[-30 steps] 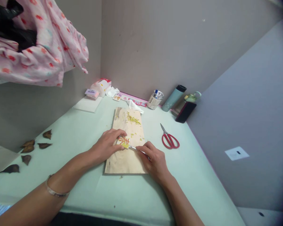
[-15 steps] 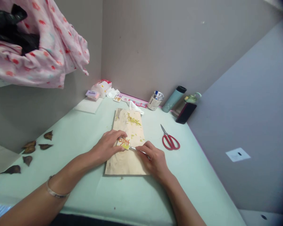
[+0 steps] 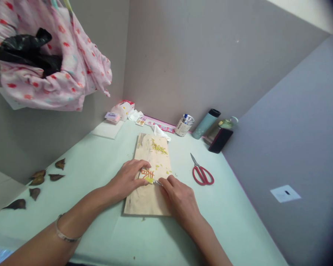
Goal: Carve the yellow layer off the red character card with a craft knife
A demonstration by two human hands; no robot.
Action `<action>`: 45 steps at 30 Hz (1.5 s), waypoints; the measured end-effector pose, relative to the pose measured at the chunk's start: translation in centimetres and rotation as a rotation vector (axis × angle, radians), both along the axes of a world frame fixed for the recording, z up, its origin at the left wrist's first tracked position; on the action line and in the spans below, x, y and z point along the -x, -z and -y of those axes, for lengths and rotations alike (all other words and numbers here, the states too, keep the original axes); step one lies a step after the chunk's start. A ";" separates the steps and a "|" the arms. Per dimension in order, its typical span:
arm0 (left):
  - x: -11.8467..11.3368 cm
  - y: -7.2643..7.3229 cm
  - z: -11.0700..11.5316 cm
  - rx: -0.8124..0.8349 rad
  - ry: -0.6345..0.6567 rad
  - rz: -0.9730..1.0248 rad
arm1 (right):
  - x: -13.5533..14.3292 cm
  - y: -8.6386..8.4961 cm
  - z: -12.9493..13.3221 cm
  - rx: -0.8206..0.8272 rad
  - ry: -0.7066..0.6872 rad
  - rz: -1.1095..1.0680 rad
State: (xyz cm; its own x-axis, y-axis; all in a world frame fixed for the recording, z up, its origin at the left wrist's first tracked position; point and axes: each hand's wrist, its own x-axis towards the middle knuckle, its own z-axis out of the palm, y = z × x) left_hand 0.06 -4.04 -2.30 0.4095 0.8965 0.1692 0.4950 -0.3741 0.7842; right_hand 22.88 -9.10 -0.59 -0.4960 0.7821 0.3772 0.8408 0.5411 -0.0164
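Note:
My left hand (image 3: 131, 175) holds a small flat carving block (image 3: 147, 173) down on a wooden board (image 3: 147, 201); thumb and fingers press its edges. Orange-red character strokes mark the block's pale face, and one corner is yellow-green where the surface is cut away. A slim metal carving knife (image 3: 157, 182) is gripped in my right hand (image 3: 179, 197), its tip at the block's yellow corner by my left thumb. Most of the knife's handle is hidden by my fingers. Yellow-green shavings (image 3: 158, 147) lie heaped on the board's far end, with a few scattered crumbs nearer.
Red-handled scissors (image 3: 202, 171) lie right of the board. Behind stand a tin can (image 3: 184, 125), a teal bottle (image 3: 207, 123) and a dark phone (image 3: 221, 140). A crumpled tissue (image 3: 160, 132) touches the back area. Dry brown husks (image 3: 55, 177) lie left; a patterned cloth bag (image 3: 72, 79) hangs above.
The view has tilted up slightly, so everything sits lower. My right hand has come nearer the block, and less of the knife's metal shows. My left hand keeps its hold.

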 end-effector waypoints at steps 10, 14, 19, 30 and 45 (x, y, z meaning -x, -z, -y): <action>-0.3 0.2 0.1 0.014 -0.043 0.026 | 1.1 -0.4 0.3 -0.003 0.066 -0.024; -0.3 0.1 0.2 0.031 -0.051 0.052 | 1.0 -0.6 0.9 0.058 0.051 -0.121; -0.1 0.0 0.1 0.080 -0.057 0.119 | -1.0 -2.5 -0.2 0.181 0.150 -0.412; -1.7 -4.0 3.3 0.334 0.026 0.624 | 2.8 -4.3 0.8 0.616 0.069 -0.967; -2.3 -3.9 5.0 0.593 -0.075 1.102 | 5.3 -2.6 3.8 -0.295 0.053 -0.365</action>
